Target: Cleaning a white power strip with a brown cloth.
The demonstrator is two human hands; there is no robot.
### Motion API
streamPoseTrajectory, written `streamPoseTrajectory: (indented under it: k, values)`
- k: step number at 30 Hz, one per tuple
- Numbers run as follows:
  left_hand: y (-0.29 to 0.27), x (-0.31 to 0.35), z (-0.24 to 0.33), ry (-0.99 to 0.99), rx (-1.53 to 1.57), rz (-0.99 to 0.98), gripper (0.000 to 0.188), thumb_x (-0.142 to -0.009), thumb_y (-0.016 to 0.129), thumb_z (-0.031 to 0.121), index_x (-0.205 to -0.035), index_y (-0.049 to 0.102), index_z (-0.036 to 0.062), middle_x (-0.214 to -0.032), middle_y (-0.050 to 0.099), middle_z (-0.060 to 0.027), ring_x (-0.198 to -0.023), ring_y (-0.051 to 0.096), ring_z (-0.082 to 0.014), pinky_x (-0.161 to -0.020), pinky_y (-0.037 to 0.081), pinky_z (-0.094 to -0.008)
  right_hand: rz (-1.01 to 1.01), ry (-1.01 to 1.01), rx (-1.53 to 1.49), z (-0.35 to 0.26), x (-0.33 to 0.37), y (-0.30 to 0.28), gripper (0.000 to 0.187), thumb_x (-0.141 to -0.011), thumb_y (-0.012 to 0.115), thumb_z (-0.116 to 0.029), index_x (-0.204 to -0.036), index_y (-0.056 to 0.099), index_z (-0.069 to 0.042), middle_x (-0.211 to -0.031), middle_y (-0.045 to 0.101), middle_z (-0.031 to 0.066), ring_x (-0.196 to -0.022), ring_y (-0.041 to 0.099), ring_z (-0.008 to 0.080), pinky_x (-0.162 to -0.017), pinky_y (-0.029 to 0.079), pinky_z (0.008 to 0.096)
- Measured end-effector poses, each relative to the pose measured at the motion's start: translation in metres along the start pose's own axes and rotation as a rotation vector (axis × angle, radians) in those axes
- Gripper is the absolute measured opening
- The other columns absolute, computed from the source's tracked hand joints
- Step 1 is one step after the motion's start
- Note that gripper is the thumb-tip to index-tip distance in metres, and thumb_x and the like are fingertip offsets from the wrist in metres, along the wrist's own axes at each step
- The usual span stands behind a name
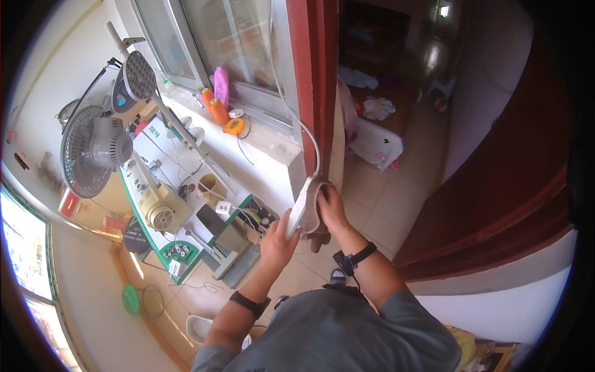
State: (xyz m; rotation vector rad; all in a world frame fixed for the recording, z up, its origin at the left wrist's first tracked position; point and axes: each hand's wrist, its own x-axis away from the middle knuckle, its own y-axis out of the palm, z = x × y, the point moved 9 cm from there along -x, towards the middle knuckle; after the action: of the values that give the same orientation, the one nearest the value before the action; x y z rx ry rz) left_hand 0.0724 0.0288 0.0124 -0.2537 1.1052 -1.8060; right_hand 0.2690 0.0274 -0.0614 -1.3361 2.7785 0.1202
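Observation:
My left hand (278, 243) is closed around the lower end of a long white power strip (299, 209), held at a tilt in front of me. From its upper end a pale cord (314, 137) runs up along the window and door frame. A brown cloth (313, 218) is in my right hand (333, 209), with the fingers partly buried in its folds. The cloth lies against the right side of the strip, and its lower end hangs free. The strip's socket face cannot be made out.
On the left, a sewing table (204, 251) carries a sewing machine motor (162, 216), tools and bobbins. A grey fan (99, 149) stands beside it. Thread spools (218, 111), a pink bottle (221, 87) and a tape measure (233, 127) sit on the windowsill. A dark red door (496, 186) is at right.

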Motion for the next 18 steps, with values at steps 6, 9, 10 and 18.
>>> streamPoseTrajectory:
  k: [6,9,10,18]
  values:
    - [0.076,0.009,-0.080,-0.231,0.701,-0.150,0.049,-0.093,0.058,0.032,-0.132,0.044,0.0059,-0.100,0.059,-0.0075,-0.091,0.060,-0.0183,-0.077,0.050,-0.0339,0.061,0.293,-0.285,0.042,0.007,-0.026,0.041,-0.102,0.037,-0.033,-0.126,0.050,-0.002,-0.116,0.061,0.0089,-0.103,0.061,0.0195,-0.087,0.050,0.0329]
    - [0.112,0.005,-0.092,-0.344,0.954,-0.188,0.046,-0.093,0.058,0.031,-0.129,0.046,0.0051,-0.100,0.060,-0.0067,-0.090,0.060,-0.0175,-0.076,0.049,-0.0324,0.060,0.338,-0.199,0.074,0.009,-0.049,0.043,-0.102,0.031,-0.028,-0.131,0.048,-0.002,-0.122,0.059,0.0105,-0.108,0.059,0.0207,-0.092,0.045,0.0317]
    - [0.119,0.002,-0.101,-0.345,0.955,-0.176,0.046,-0.093,0.058,0.031,-0.129,0.046,0.0051,-0.100,0.060,-0.0067,-0.090,0.060,-0.0175,-0.076,0.049,-0.0324,0.043,0.365,-0.175,0.075,0.013,-0.051,0.043,-0.102,0.032,-0.027,-0.132,0.047,0.000,-0.124,0.058,0.0110,-0.111,0.058,0.0202,-0.093,0.045,0.0308]
    - [0.197,-0.017,-0.142,-0.610,0.899,-0.333,0.053,-0.083,0.065,0.029,-0.126,0.049,0.0037,-0.107,0.062,-0.0129,-0.097,0.060,-0.0217,-0.083,0.048,-0.0340,0.065,0.387,-0.087,0.091,0.029,-0.119,0.036,-0.102,0.037,-0.028,-0.115,0.057,-0.002,-0.104,0.064,0.0105,-0.093,0.064,0.0215,-0.080,0.053,0.0354]
